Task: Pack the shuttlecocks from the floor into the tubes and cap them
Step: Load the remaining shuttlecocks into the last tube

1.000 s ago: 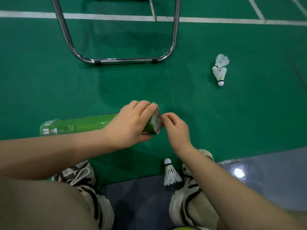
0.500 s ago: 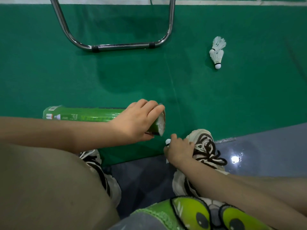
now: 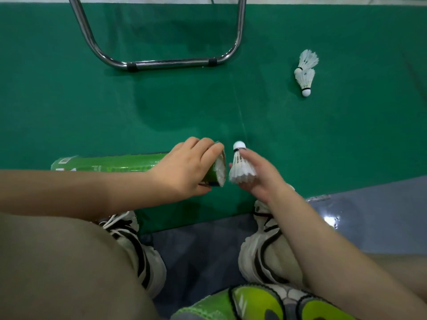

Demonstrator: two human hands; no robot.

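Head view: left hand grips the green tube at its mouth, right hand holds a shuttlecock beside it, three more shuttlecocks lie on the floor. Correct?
Not three: the head view shows two shuttlecocks on the floor. The left hand, green tube and right hand with its shuttlecock are as stated.

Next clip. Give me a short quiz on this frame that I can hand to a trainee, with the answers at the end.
1. True or false: the left hand grips the green tube near its uncapped end.
2. Which way does the cork of the shuttlecock held in the right hand point? A: into the tube mouth. B: away from the person, with the feathers toward them. C: straight down at the floor.
3. How many loose shuttlecocks lie on the green floor, away from both hands?

Key: 1 true; 2 B; 3 two.
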